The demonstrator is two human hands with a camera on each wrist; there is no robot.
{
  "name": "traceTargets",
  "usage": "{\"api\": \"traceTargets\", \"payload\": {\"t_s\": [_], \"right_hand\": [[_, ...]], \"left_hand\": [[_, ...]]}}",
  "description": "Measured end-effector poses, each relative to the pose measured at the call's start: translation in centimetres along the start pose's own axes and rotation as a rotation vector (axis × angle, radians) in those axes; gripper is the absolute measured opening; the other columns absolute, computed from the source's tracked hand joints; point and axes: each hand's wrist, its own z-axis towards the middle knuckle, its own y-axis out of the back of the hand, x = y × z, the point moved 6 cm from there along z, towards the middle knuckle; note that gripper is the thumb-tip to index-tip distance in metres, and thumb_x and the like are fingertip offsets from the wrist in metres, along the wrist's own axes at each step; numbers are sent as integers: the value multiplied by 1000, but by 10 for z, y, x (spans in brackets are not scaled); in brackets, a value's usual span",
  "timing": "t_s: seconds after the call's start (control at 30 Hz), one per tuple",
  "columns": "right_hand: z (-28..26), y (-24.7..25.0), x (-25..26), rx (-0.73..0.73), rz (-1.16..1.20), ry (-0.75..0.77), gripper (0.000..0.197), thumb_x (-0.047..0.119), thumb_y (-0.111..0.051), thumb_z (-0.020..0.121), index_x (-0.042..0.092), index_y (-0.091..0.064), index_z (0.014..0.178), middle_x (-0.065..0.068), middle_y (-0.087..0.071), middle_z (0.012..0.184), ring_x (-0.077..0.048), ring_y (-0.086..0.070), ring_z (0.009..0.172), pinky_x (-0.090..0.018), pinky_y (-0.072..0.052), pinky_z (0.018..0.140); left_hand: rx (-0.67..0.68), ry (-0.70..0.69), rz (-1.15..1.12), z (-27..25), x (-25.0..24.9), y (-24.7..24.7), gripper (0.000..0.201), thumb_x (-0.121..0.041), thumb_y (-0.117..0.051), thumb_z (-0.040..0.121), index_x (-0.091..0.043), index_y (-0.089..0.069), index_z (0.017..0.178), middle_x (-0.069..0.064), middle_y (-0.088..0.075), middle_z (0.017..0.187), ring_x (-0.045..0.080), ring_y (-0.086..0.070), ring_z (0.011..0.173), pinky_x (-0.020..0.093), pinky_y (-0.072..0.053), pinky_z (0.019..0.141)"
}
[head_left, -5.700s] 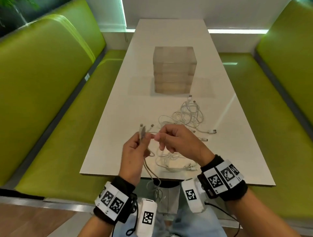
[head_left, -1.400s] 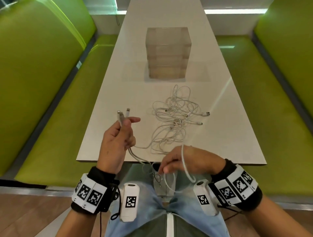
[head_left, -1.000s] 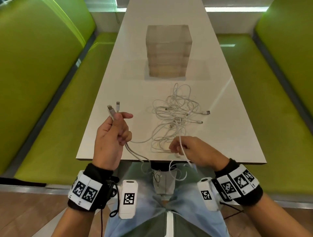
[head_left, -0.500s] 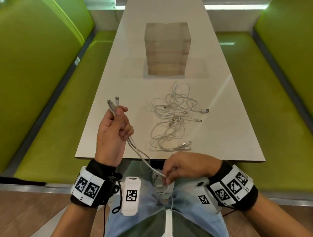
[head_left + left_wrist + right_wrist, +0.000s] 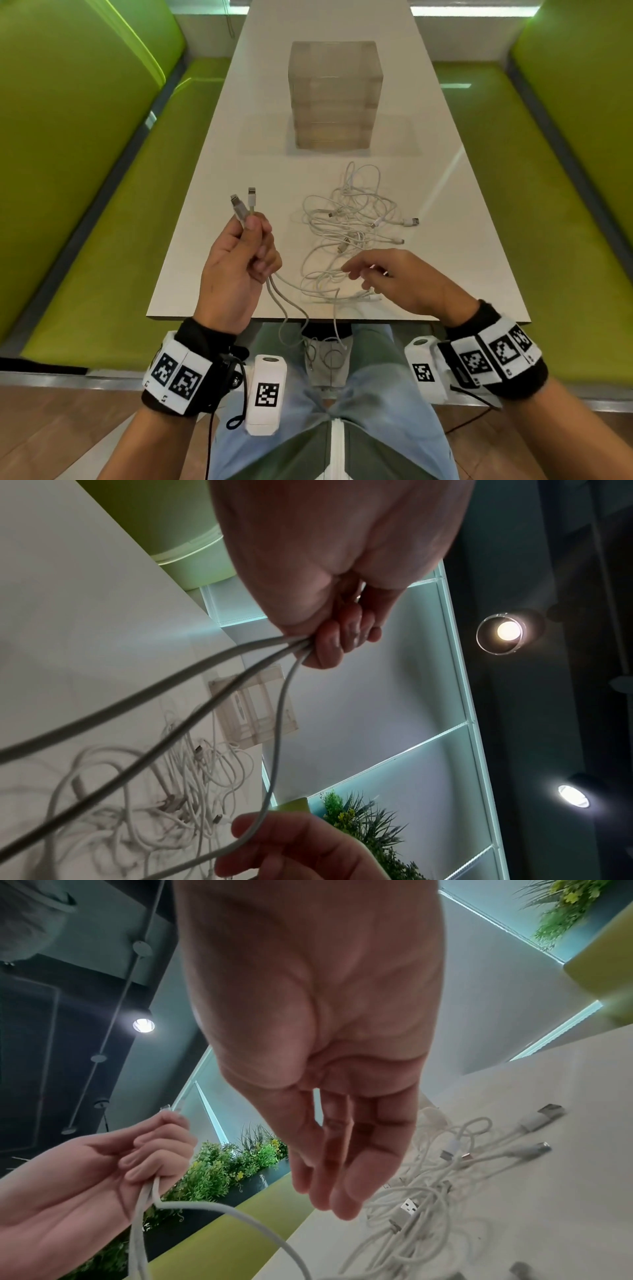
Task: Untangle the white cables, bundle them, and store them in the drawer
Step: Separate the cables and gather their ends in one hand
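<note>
My left hand [image 5: 253, 246] is raised over the table's near left part and grips several white cable strands. Two connector ends [image 5: 244, 205] stick up above its thumb. In the left wrist view its fingers [image 5: 342, 639] curl round three strands that run down and away. A tangle of white cables [image 5: 352, 222] lies on the white table [image 5: 205, 246], right of the left hand. My right hand [image 5: 366, 274] hovers over the tangle's near edge with its fingers [image 5: 329, 1191] straight and loose. One strand [image 5: 274, 750] runs across its fingers. The clear drawer unit [image 5: 334, 96] stands beyond the tangle, all drawers closed.
Cable loops [image 5: 322, 346] hang over the table's near edge onto my lap. Green padded benches [image 5: 85, 171] line both sides of the table. The wall end of the table lies behind the drawer unit.
My right hand has come up from my lap, below the table edge, to just over the near side of the tangle, and its fingers have opened. The left hand keeps its grip.
</note>
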Motion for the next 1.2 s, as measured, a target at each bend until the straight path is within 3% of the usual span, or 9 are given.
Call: {"api": "traceTargets", "payload": {"t_s": [0.1, 0.23, 0.33, 0.5, 0.6, 0.73, 0.87, 1.03, 1.2], "right_hand": [[3, 0, -9, -46, -118, -42, 26, 0, -49, 88, 13, -68, 99, 2, -66, 94, 1, -56, 75, -4, -41, 67], [7, -2, -32, 28, -377, -145, 14, 10, -65, 79, 22, -60, 85, 0, -62, 95, -17, -57, 87, -27, -45, 76], [7, -12, -46, 117, -473, -225, 25, 15, -75, 71, 19, -58, 90, -1, -54, 94, -21, -56, 90, -31, -44, 75], [8, -13, -52, 54, -419, -183, 13, 10, -67, 79, 14, -62, 91, -2, -60, 91, -21, -57, 88, -26, -39, 68], [8, -2, -40, 7, -460, -82, 16, 14, -58, 88, 12, -66, 102, -4, -55, 95, -23, -58, 90, -27, -41, 75], [5, 29, 16, -209, -302, 201, 14, 6, -61, 86, 10, -72, 94, -3, -53, 94, -9, -56, 78, -18, -47, 76], [11, 41, 62, -296, -164, 319, 19, -2, -58, 84, 11, -71, 90, -6, -65, 82, -13, -59, 74, -24, -48, 72], [26, 36, 67, -297, 97, 274, 19, -4, -57, 83, 9, -66, 94, -8, -67, 78, -15, -64, 71, -20, -52, 69], [33, 28, 65, -344, 354, 234, 18, 2, -65, 82, 13, -61, 96, -13, -69, 85, -25, -69, 75, -34, -59, 70]], "left_hand": [[5, 13, 1, -1, 1, -3, 19, -24, -42, 92, -14, -55, 83, -7, -39, 57, 6, -30, 49, 19, -27, 49], [7, 32, 4, -1, 2, -3, 19, -22, -42, 91, -10, -56, 96, -6, -42, 61, 8, -31, 52, 19, -31, 50], [13, 24, 27, 0, 3, -4, 18, -21, -42, 92, -9, -56, 95, -6, -45, 62, 8, -32, 53, 18, -33, 51], [9, 9, 48, 0, 7, -5, 21, -17, -39, 98, -12, -56, 87, -5, -55, 64, 6, -40, 53, 17, -36, 53], [-18, 8, 94, 2, 10, -4, 24, -15, -35, 100, -11, -55, 87, -4, -61, 66, 6, -45, 54, 17, -40, 56], [-44, -16, 198, 12, 25, -15, 22, -8, -34, 101, -8, -52, 88, 2, -72, 74, 12, -63, 63, 22, -51, 62], [0, 32, 281, 18, 49, -32, 18, -6, -36, 101, -6, -52, 92, 10, -71, 91, 19, -71, 84, 31, -56, 79], [22, 21, 339, 15, 55, -33, 18, -9, -39, 100, -6, -56, 105, 10, -70, 101, 20, -69, 97, 30, -53, 87], [53, -3, 346, 20, 52, -32, 21, 1, -39, 98, -5, -57, 107, 11, -67, 102, 17, -68, 97, 31, -52, 92]]}}
